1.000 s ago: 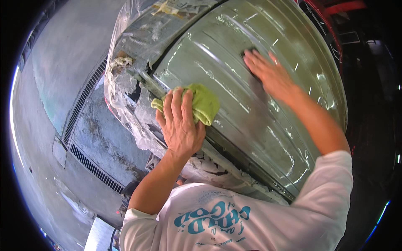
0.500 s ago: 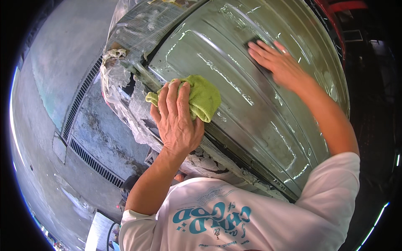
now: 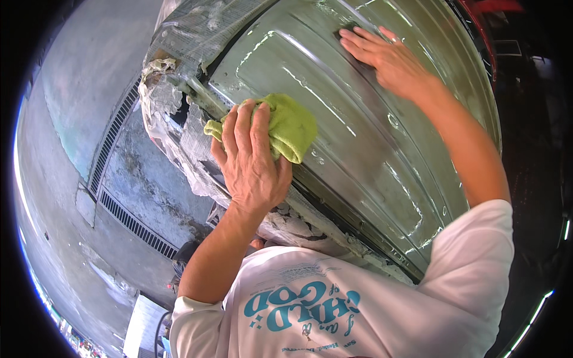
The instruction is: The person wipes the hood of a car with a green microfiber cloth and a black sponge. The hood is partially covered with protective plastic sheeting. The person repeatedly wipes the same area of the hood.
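A greenish-grey ribbed vehicle panel (image 3: 343,152) spreads before me, wet and streaked with glints. My left hand (image 3: 253,161) is closed on a folded lime-green cloth (image 3: 292,128) at the panel's near left edge. Farther off and to the right, my right hand (image 3: 397,64) lies over the panel with its fingers extended. Under those fingertips is a small dark piece, apparently sandpaper (image 3: 345,31), pressed against the wet surface. Most of it is covered by the fingers.
Torn plastic masking film (image 3: 206,36) covers the area left of the panel, with crumpled paper (image 3: 158,74) at its corner. A floor drain grate (image 3: 137,227) runs along the concrete floor (image 3: 77,119) on the left. Something red (image 3: 477,30) stands at the far right.
My right hand has slid farther away and a little left along the panel with the sandpaper. The left hand and cloth have shifted only slightly upward in view.
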Demonstrator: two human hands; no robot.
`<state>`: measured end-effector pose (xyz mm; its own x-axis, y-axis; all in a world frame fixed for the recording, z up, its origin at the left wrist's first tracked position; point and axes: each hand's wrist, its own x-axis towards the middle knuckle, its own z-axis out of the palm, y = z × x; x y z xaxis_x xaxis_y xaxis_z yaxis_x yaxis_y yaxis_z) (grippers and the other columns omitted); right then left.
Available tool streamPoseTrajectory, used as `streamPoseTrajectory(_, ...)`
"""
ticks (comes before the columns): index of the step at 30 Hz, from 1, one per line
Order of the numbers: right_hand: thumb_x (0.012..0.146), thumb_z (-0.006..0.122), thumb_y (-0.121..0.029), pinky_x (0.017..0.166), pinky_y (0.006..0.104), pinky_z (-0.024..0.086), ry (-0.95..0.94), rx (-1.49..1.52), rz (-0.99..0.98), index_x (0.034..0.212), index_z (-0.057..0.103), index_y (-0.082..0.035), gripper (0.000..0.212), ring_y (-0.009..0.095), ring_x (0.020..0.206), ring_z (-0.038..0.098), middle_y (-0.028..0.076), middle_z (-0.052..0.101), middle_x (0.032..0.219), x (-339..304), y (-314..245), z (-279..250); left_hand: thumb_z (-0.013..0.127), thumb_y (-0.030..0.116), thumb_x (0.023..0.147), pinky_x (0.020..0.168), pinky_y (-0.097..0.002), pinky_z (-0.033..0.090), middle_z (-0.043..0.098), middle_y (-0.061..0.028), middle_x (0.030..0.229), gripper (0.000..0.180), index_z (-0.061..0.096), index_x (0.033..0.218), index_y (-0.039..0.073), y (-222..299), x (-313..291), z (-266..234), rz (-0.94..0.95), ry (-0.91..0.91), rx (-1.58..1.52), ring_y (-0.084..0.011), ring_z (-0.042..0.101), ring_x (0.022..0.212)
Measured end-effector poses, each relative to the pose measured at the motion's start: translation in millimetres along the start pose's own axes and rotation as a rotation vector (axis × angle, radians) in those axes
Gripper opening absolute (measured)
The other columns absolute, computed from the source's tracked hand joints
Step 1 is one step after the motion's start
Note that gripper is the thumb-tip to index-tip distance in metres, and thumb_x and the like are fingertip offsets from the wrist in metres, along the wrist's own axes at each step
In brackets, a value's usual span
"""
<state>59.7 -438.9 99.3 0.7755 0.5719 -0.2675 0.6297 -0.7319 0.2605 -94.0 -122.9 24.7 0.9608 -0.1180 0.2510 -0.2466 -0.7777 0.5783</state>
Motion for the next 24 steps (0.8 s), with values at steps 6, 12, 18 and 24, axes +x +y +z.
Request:
streamPoseTrajectory(6, 0.082, 0.052, 0.020, 0.133, 0.0571, 0.025, -0.118, 0.040, 0.001, 0.165, 0.042, -0.026, 0.095, 0.024, 0.161, 0.034, -0.006, 0.035, 0.175, -77, -9, 2, 0.070, 0.019, 0.082, 0.118, -0.0588, 0.026, 0.047, -0.0192, 0.159, 0.081, 0.043, 0.157, 0.007, 3, -2, -5, -0.040, 0.002, 0.040, -0.0429, 0.041, 0.149)
streamPoseTrajectory(12, 0.082, 0.056, 0.019, 0.133, 0.0532, 0.027, 0.012, -0.027, 0.049, 0.165, 0.042, -0.019, 0.093, 0.024, 0.160, 0.035, -0.004, 0.035, 0.175, -7, -10, -6, 0.071, 0.022, 0.081, 0.114, -0.0617, 0.028, 0.046, -0.0187, 0.159, 0.082, 0.045, 0.157, 0.007, -2, -2, 0, -0.014, 0.032, 0.011, -0.0422, 0.041, 0.149)
streamPoseTrajectory(18, 0.088, 0.054, 0.017, 0.130, 0.0510, 0.033, -0.033, -0.201, -0.028, 0.164, 0.044, -0.021, 0.086, 0.023, 0.157, 0.040, -0.006, 0.038, 0.174, -21, -8, -8, 0.070, 0.022, 0.076, 0.113, -0.0603, 0.029, 0.045, -0.0174, 0.159, 0.088, 0.043, 0.159, 0.008, 0, -3, -3, -0.019, -0.004, -0.001, -0.0409, 0.040, 0.150)
streamPoseTrajectory(24, 0.090, 0.055, 0.014, 0.128, 0.0533, 0.034, -0.038, -0.178, -0.035, 0.164, 0.045, -0.018, 0.081, 0.024, 0.155, 0.043, -0.006, 0.040, 0.172, -39, -11, -3, 0.070, 0.021, 0.077, 0.114, -0.0607, 0.029, 0.046, -0.0171, 0.158, 0.087, 0.043, 0.159, 0.009, 0, 0, -2, -0.025, 0.002, 0.007, -0.0409, 0.040, 0.150)
